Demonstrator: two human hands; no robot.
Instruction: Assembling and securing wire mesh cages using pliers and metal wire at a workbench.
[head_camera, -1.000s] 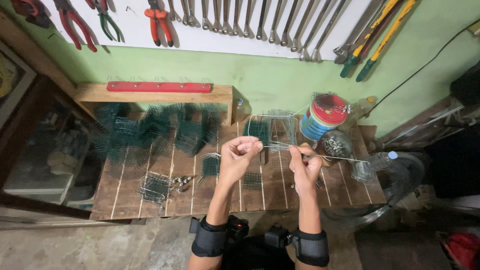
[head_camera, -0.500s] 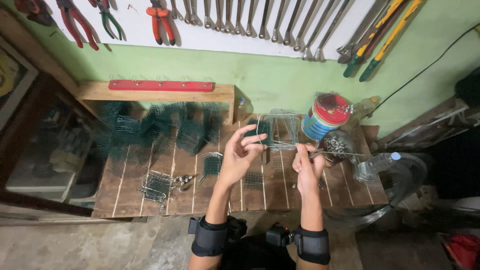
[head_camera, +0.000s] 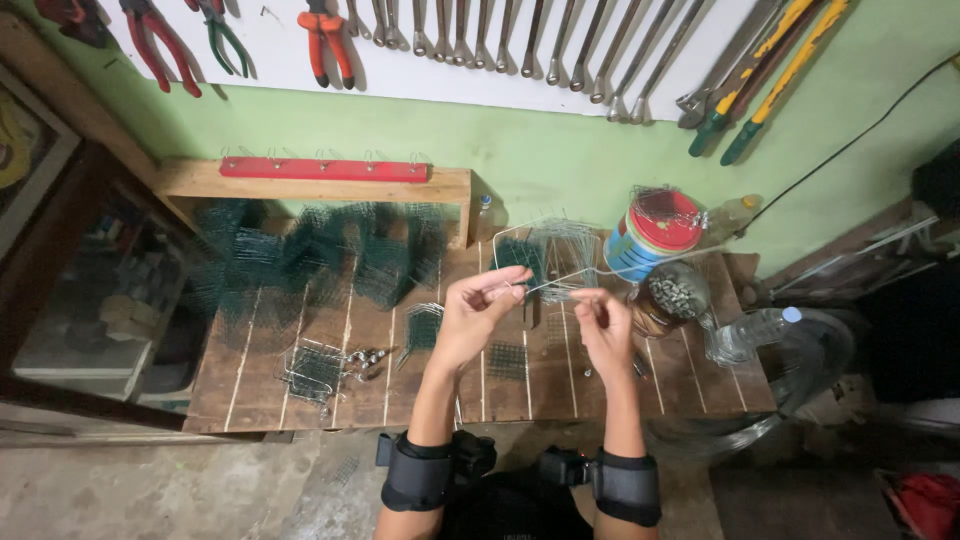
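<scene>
My left hand (head_camera: 478, 312) and my right hand (head_camera: 601, 322) are raised over a wooden slat workbench (head_camera: 260, 390). Both pinch a thin metal wire (head_camera: 553, 280) that runs between them and on toward the right. Behind the wire lies a small wire frame with green mesh (head_camera: 540, 255). A green mesh square (head_camera: 506, 360) lies flat under my hands. Both forearms wear black bands (head_camera: 415, 480).
A heap of green mesh pieces (head_camera: 320, 255) fills the bench's back left under a red-faced shelf (head_camera: 325, 170). A wire mesh piece (head_camera: 312, 368) lies front left. A red-lidded tin (head_camera: 655, 232), a jar (head_camera: 668, 298) and a clear bottle (head_camera: 748, 335) stand right. Pliers and wrenches (head_camera: 500, 35) hang above.
My hands have come closer together and the wire between them is shorter. The camera has shifted slightly.
</scene>
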